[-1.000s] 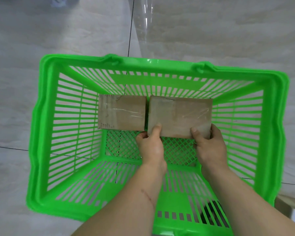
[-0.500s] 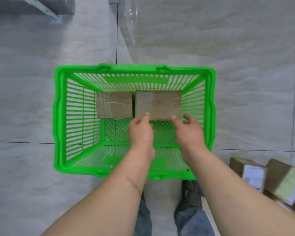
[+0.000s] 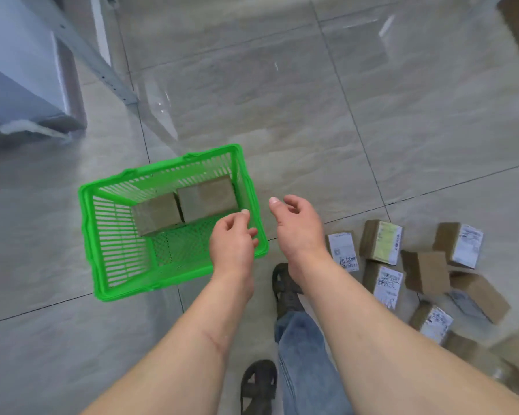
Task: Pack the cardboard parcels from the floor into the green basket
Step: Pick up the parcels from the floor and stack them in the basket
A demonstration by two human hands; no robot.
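The green basket (image 3: 114, 244) sits on the tiled floor (image 3: 282, 115) with two cardboard parcels (image 3: 206, 199) side by side against its far wall. My left hand (image 3: 232, 239) hovers over the basket's near right corner and my right hand (image 3: 297, 224) just past its right rim, both empty, fingers loosely curled. More parcels (image 3: 382, 245), several with white labels, lie scattered on the floor to my right, beside my sandalled foot (image 3: 285, 290).

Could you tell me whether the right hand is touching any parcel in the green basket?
Apart. The head view shows the right hand empty outside the green basket, floor visible between it and the rim.
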